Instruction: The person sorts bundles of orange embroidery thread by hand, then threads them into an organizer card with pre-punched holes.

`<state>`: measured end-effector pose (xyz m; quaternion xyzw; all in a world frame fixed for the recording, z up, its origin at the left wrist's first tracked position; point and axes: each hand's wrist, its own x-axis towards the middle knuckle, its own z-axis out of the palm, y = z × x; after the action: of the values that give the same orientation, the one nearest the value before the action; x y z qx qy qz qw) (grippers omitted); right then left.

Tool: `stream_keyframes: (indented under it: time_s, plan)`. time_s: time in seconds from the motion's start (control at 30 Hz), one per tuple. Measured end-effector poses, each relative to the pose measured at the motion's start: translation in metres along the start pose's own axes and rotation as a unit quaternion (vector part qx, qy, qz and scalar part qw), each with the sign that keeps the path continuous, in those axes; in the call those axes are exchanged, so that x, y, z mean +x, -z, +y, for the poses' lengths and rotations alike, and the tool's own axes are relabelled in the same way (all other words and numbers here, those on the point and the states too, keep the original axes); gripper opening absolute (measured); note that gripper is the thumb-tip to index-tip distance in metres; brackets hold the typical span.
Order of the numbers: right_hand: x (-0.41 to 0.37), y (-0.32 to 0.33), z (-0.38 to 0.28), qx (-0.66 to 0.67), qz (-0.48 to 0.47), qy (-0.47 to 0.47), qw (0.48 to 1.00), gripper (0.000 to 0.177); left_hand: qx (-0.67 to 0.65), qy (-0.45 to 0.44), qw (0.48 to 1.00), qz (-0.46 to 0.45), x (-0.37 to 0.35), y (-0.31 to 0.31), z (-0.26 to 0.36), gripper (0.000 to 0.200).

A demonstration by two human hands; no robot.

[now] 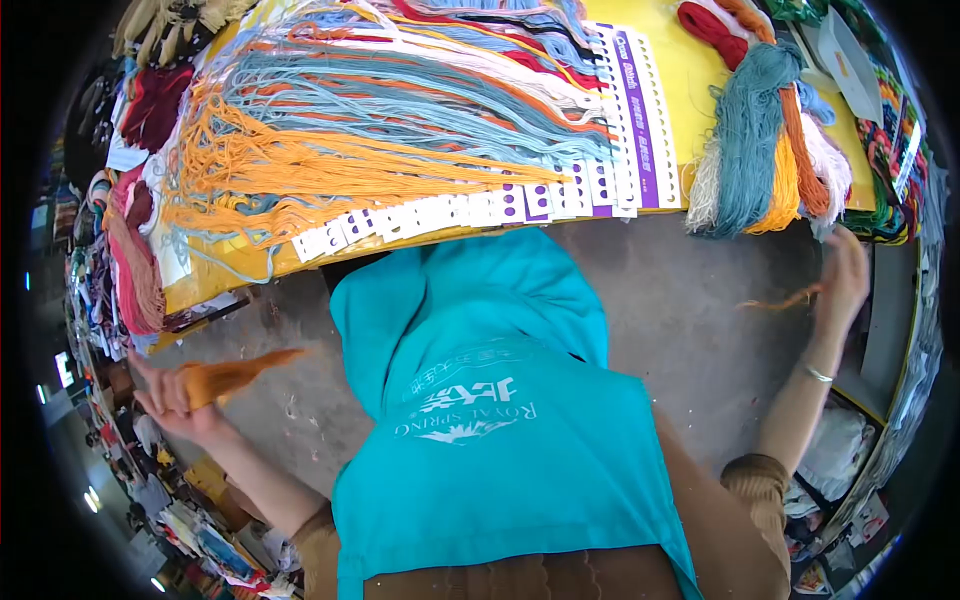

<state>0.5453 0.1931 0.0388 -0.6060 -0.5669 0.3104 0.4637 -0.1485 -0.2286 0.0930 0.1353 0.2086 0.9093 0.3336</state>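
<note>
My left hand (pixel 185 405), out at the left below the table edge, is closed around a bundle of orange embroidery thread (pixel 230 378) whose loose end points right. My right hand (pixel 845 275) is raised at the right, close under the hanging skeins. Its fingers are closed on a thin wisp of orange thread (pixel 785 300) that trails leftward. On the table lie rows of long threads in orange (pixel 330 165), teal, light blue and white. Their right ends are attached to white punched cards (pixel 540 200) with purple print.
The yellow table (pixel 230 285) spans the top. Thick skeins, including a teal one (pixel 750 130), hang over its right edge. Red and pink skeins (pixel 135 260) hang at the left. A turquoise apron (pixel 500 430) covers my lap. Shelves and bags (pixel 840 450) stand at the right.
</note>
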Motion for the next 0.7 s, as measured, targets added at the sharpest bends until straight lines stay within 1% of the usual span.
stream_keyframes:
  time_s: [0.03, 0.07, 0.13, 0.2, 0.23, 0.27, 0.3, 0.33, 0.37, 0.4, 0.43, 0.5, 0.6, 0.63, 0.7]
  plan:
    - [-0.021, -0.038, -0.016, -0.023, -0.045, 0.004, 0.999, 0.019, -0.066, 0.044, 0.996, -0.044, -0.003, -0.017, -0.045, 0.056]
    - [-0.036, -0.064, -0.019, -0.011, -0.106, -0.006, 0.994, 0.018, -0.131, 0.086, 0.984, -0.087, -0.007, -0.032, -0.084, 0.072]
    - [-0.068, -0.113, -0.036, 0.054, -0.218, -0.029, 0.974, 0.023, -0.204, 0.175, 0.957, -0.108, -0.02, -0.05, -0.137, 0.076]
    - [-0.091, -0.147, -0.058, 0.162, -0.345, -0.027, 0.924, 0.031, -0.218, 0.283, 0.912, -0.202, -0.026, -0.065, -0.191, 0.073]
    - [-0.101, -0.161, -0.068, 0.182, -0.379, -0.036, 0.907, 0.037, -0.231, 0.319, 0.888, -0.239, -0.028, -0.065, -0.219, 0.073]
    - [-0.108, -0.173, -0.075, 0.202, -0.412, -0.046, 0.887, 0.043, -0.2, 0.358, 0.871, -0.272, -0.026, -0.069, -0.242, 0.069]
    - [-0.112, -0.18, -0.083, 0.214, -0.443, -0.05, 0.869, 0.045, -0.167, 0.395, 0.85, -0.307, -0.023, -0.073, -0.265, 0.066]
    - [-0.113, -0.186, -0.091, 0.227, -0.473, -0.051, 0.85, 0.047, -0.088, 0.431, 0.832, -0.339, -0.02, -0.082, -0.282, 0.062]
    - [-0.115, -0.191, -0.097, 0.24, -0.501, -0.053, 0.83, 0.049, 0.057, 0.439, 0.852, -0.28, -0.023, -0.1, -0.296, 0.057]
    - [-0.117, -0.195, -0.102, 0.245, -0.512, -0.05, 0.822, 0.05, 0.201, 0.436, 0.85, -0.216, -0.026, -0.116, -0.309, 0.052]
    - [-0.117, -0.198, -0.106, 0.249, -0.522, -0.047, 0.814, 0.052, 0.234, 0.431, 0.845, -0.215, -0.029, -0.123, -0.326, 0.045]
    - [-0.122, -0.204, -0.108, 0.274, -0.526, -0.053, 0.804, 0.051, 0.299, 0.42, 0.831, -0.211, -0.03, -0.131, -0.352, 0.033]
    - [-0.116, -0.201, -0.106, 0.246, -0.548, -0.084, 0.795, 0.051, 0.258, 0.433, 0.843, -0.185, -0.028, -0.12, -0.372, 0.022]
    - [-0.117, -0.202, -0.108, 0.245, -0.517, -0.09, 0.815, 0.046, 0.254, 0.436, 0.849, -0.158, -0.028, -0.125, -0.374, 0.019]
    - [-0.123, -0.212, -0.094, 0.182, -0.444, -0.003, 0.878, 0.035, 0.269, 0.435, 0.848, -0.141, -0.028, -0.124, -0.38, 0.018]
